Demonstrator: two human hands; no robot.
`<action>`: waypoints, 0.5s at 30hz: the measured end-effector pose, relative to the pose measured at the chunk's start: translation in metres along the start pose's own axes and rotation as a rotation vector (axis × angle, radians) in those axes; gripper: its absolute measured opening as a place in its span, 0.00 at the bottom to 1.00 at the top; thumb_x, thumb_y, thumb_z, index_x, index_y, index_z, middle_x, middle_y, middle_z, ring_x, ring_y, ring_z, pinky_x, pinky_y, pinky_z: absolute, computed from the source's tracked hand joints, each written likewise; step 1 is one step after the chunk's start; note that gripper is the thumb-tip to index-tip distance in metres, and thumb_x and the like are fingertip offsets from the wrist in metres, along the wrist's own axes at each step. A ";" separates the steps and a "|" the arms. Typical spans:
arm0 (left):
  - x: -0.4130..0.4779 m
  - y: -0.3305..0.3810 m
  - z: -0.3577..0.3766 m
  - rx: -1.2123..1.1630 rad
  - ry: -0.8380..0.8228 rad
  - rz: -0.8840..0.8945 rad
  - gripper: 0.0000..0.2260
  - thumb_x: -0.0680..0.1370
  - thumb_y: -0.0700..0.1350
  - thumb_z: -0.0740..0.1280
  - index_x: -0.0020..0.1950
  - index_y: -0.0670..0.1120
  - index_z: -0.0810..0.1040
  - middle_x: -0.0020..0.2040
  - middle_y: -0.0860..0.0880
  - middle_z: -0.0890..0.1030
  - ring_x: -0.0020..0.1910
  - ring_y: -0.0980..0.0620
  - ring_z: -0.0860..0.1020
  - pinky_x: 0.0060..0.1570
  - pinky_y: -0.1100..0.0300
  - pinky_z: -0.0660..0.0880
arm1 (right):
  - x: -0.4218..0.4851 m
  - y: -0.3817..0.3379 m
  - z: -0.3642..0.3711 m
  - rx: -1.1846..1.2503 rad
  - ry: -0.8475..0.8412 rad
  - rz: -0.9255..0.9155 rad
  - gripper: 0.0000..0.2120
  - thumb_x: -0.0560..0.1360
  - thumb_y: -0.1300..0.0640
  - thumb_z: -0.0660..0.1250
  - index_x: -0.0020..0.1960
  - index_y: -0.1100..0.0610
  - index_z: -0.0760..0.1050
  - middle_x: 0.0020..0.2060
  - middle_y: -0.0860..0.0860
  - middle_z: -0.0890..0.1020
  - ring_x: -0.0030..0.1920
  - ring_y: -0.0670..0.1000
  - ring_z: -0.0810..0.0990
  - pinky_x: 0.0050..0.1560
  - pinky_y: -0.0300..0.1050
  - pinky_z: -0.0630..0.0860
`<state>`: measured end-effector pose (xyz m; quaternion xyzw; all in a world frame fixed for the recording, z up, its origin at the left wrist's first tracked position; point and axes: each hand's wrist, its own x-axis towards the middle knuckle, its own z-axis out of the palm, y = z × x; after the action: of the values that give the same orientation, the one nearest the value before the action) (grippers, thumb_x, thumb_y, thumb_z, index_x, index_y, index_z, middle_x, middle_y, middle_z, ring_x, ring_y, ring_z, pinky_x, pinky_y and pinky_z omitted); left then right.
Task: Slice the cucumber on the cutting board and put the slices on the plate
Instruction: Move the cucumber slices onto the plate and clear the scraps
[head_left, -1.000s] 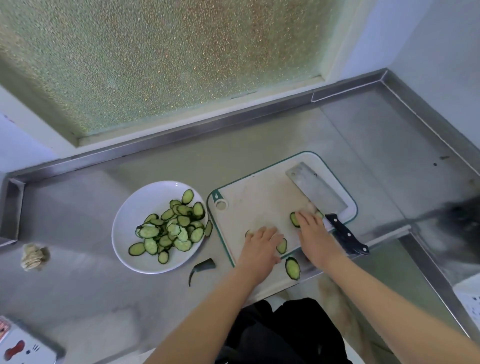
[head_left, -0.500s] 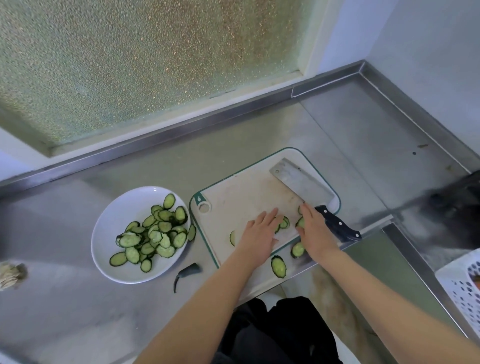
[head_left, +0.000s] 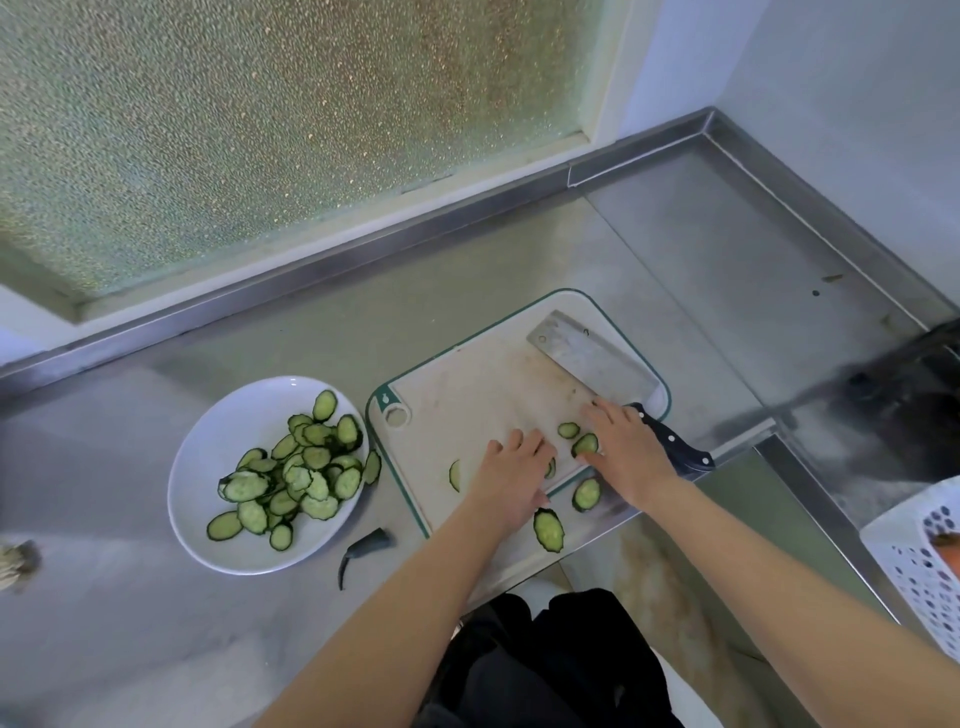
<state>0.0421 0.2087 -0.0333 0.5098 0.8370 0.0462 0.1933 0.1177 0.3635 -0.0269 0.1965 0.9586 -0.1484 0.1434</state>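
Observation:
A white cutting board (head_left: 467, 395) with a green rim lies on the steel counter. My left hand (head_left: 511, 480) rests palm down on the board's near part, fingers spread over some cucumber slices. My right hand (head_left: 623, 449) lies flat beside it, with two slices (head_left: 585, 444) between the hands. More loose slices (head_left: 548, 529) lie at the board's near edge. A cleaver (head_left: 592, 358) rests on the board's far right, its black handle under my right wrist. The white plate (head_left: 208, 467) to the left holds several cucumber slices (head_left: 296, 467).
A dark cucumber end (head_left: 363, 545) lies on the counter between plate and board. A white perforated basket (head_left: 919, 561) stands at the right edge. The steel counter's raised rim (head_left: 311, 270) runs below a frosted window. A pale object (head_left: 15, 564) sits at the far left.
Both hands have shifted slightly on the board, drawing slices together; the right hand has moved a little farther along the board. The camera view has drifted.

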 end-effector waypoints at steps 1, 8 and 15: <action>-0.001 0.001 0.001 -0.001 0.005 -0.008 0.23 0.72 0.48 0.68 0.63 0.44 0.65 0.62 0.45 0.66 0.58 0.44 0.65 0.51 0.51 0.64 | 0.000 0.000 0.001 0.001 -0.006 -0.004 0.28 0.78 0.52 0.63 0.74 0.55 0.57 0.73 0.52 0.61 0.68 0.56 0.62 0.67 0.48 0.64; -0.011 0.006 0.003 -0.046 0.020 -0.050 0.15 0.74 0.45 0.66 0.58 0.42 0.68 0.59 0.44 0.67 0.56 0.44 0.65 0.49 0.51 0.67 | -0.010 -0.012 0.017 0.058 0.030 -0.086 0.24 0.78 0.62 0.61 0.73 0.56 0.60 0.70 0.52 0.64 0.68 0.54 0.62 0.66 0.44 0.64; -0.023 0.000 0.006 -0.209 -0.004 -0.141 0.15 0.73 0.43 0.69 0.54 0.41 0.67 0.54 0.43 0.70 0.53 0.45 0.66 0.49 0.50 0.69 | -0.008 -0.025 0.015 0.079 -0.031 -0.091 0.15 0.79 0.59 0.60 0.65 0.56 0.66 0.61 0.54 0.67 0.60 0.54 0.64 0.53 0.46 0.71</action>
<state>0.0535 0.1884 -0.0321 0.4267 0.8611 0.1185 0.2499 0.1176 0.3333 -0.0322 0.1560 0.9575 -0.1957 0.1435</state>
